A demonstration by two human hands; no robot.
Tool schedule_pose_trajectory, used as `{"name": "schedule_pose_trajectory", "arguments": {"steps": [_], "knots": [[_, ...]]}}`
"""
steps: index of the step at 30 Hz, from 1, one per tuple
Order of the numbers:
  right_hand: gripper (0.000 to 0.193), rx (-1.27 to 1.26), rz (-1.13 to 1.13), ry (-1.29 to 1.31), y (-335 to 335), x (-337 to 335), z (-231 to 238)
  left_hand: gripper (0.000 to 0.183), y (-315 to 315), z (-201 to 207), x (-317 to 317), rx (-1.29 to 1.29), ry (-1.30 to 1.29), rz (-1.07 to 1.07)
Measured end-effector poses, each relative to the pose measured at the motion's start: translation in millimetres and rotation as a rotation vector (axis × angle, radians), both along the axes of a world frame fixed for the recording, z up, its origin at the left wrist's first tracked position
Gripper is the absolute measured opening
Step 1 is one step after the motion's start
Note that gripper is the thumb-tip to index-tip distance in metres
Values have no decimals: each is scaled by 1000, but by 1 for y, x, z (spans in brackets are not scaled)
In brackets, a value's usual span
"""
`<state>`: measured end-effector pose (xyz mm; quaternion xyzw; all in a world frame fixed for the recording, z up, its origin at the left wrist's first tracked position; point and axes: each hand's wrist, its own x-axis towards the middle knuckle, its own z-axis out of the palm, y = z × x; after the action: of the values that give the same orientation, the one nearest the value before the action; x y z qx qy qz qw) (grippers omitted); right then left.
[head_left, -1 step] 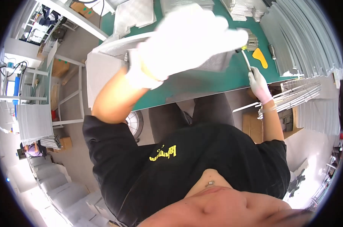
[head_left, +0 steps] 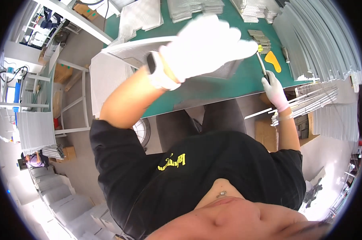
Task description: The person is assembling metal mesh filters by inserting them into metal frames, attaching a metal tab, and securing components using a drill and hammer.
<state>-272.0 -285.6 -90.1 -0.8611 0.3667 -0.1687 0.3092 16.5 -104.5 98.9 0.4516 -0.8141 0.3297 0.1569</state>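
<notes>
My left hand (head_left: 207,48), in a white glove, is stretched over the table above a grey mesh panel (head_left: 229,69). Its fingers look extended and apart, and the tip farthest right is close to a yellow mallet head (head_left: 260,48). Glare washes out the glove, and whatever lies directly beneath the palm is hidden. Also gloved in white, my right hand (head_left: 275,91) is closed round the black grip of this mallet, whose metal shaft points away from me. A long pale frame strip (head_left: 143,42) runs along the panel's far side and passes behind my left hand.
On the green table (head_left: 213,89) lie a yellow scraper (head_left: 273,61), a dark-handled tool (head_left: 286,54) and small metal strips (head_left: 261,39). Stacked mesh sheets (head_left: 195,9) are at the back. Pale profiles (head_left: 315,40) crowd the right; a fan (head_left: 141,131) stands below the table.
My left hand has come down slightly and to the right, uncovering more of the table's back. The mallet in my right hand has shifted only a little.
</notes>
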Motion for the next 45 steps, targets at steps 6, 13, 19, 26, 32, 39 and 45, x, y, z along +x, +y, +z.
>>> {"name": "schedule_pose_trajectory", "arguments": {"steps": [6,13,19,26,32,39,45], "knots": [[41,86,91,-75,38,-23,130,43,-10,-38,-15,76,73,134],[60,-178,338,-339,40,-35,216,47,-27,-69,-28,-200,461,191],[58,-739,459,-284,48,-9,202,43,-29,-75,-40,-327,498,344],[54,-633,229,-252,61,-19,217,44,-33,-79,-34,-351,503,325],[60,-498,390,246,69,-6,201,46,-39,-84,-32,-340,501,343],[58,-120,206,-32,30,6,133,44,-36,-84,-35,-415,496,315],[61,-363,205,236,-31,50,11,34,-16,-64,-64,-360,589,381]]}}
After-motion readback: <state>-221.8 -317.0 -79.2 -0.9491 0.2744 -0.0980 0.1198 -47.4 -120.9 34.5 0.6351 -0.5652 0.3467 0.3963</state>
